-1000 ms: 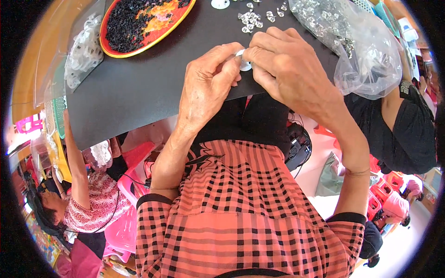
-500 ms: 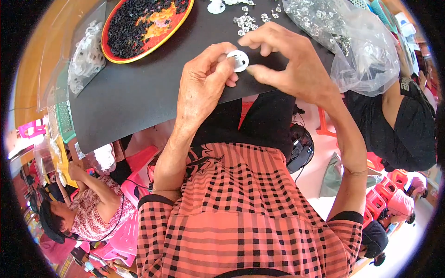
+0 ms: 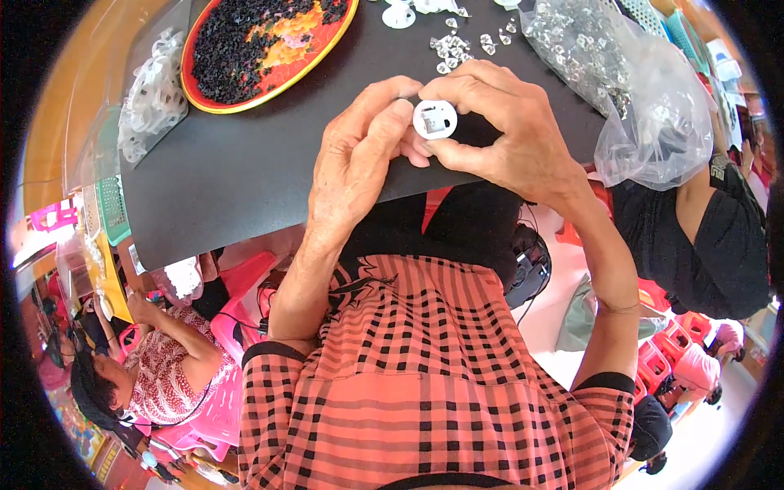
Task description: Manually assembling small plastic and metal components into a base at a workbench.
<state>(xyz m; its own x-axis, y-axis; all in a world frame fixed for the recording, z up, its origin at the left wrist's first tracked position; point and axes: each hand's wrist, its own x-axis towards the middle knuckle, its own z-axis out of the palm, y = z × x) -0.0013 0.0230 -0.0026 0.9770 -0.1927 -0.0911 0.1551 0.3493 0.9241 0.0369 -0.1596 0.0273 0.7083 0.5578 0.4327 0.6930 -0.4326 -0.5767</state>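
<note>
Between my two hands, over the near edge of the dark table, is a small round white plastic piece (image 3: 434,120) with a rectangular recess and a black part in its face. My left hand (image 3: 365,147) pinches it from the left with thumb and fingers. Thumb and forefinger of my right hand (image 3: 510,126) close on its right rim. Just beyond lie several small clear crystal-like pieces (image 3: 449,53). A white round part (image 3: 398,15) sits farther back. What lies under my fingertips is hidden.
At the back left stands a red-and-yellow tray (image 3: 346,37) heaped with small black parts (image 3: 224,61). Left of it lies a bag of white translucent parts (image 3: 155,94). A clear bag of crystal-like pieces (image 3: 576,49) is at the right. People sit on both sides.
My right hand has moved in from apart and now grips the white piece's right rim. The piece has shifted slightly right and shows more of its face. The view has shifted a little.
</note>
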